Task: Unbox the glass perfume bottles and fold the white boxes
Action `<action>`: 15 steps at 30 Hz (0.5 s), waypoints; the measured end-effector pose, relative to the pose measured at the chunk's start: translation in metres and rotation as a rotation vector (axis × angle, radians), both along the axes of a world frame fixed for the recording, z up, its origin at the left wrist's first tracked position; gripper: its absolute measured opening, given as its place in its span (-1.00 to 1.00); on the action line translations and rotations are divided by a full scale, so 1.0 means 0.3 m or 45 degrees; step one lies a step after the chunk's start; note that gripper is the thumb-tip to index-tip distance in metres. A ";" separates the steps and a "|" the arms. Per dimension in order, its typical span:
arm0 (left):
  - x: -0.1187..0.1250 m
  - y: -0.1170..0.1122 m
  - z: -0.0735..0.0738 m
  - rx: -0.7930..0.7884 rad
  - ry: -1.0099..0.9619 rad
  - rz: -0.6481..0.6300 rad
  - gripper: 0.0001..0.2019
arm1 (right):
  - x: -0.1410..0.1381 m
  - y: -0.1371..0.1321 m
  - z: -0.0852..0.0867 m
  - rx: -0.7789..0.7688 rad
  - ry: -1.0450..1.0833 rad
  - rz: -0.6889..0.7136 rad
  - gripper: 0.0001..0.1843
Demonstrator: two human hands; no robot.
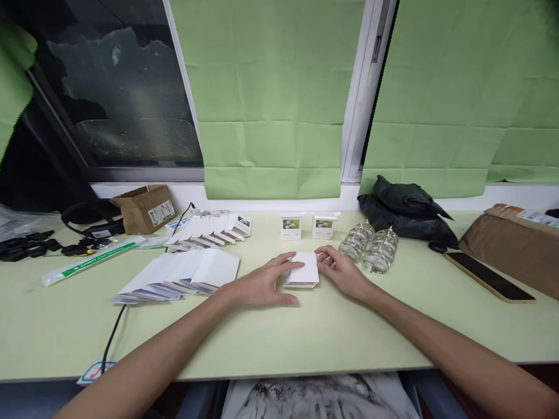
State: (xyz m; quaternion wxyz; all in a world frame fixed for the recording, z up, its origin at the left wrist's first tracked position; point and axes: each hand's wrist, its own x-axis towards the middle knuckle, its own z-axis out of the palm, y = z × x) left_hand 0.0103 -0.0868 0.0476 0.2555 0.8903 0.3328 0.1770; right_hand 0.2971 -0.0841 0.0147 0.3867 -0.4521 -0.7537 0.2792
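Note:
A small white box [303, 269], folded flat, lies on the table in front of me. My left hand [265, 283] reaches over its left side, fingers stretched onto the top and thumb spread well apart below. At the box's right edge, my right hand [340, 272] has its fingers bent, with index finger and thumb on the edge. Behind stand two white cartons, a left one [291, 227] and a right one [323, 226], each with a small picture on its front. Close to my right hand lie two stacks of clear glass pieces, one [356, 242] beside the other [379, 252].
Flat white boxes [183, 270] lie fanned out at left, with another row [209, 230] behind. Farther left are a brown carton [146, 210] and a green-striped packet [96, 260]. On the right are black plastic bags [406, 215], a phone [487, 276] and a large cardboard box [515, 244].

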 end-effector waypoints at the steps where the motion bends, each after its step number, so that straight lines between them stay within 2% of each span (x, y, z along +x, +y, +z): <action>1: -0.002 0.000 0.002 -0.001 0.002 0.005 -0.08 | -0.001 -0.002 0.001 0.001 0.018 0.011 -0.66; 7: 0.000 0.004 0.013 -0.085 -0.019 0.084 -0.43 | -0.006 -0.013 0.011 0.108 0.001 0.054 -0.80; 11: 0.008 0.014 -0.002 -0.038 -0.110 0.137 -0.47 | -0.012 -0.021 0.017 0.166 -0.067 0.157 -0.81; 15: 0.019 0.018 -0.018 -0.112 -0.245 0.176 -0.49 | -0.021 -0.028 0.020 0.143 -0.043 0.193 -0.81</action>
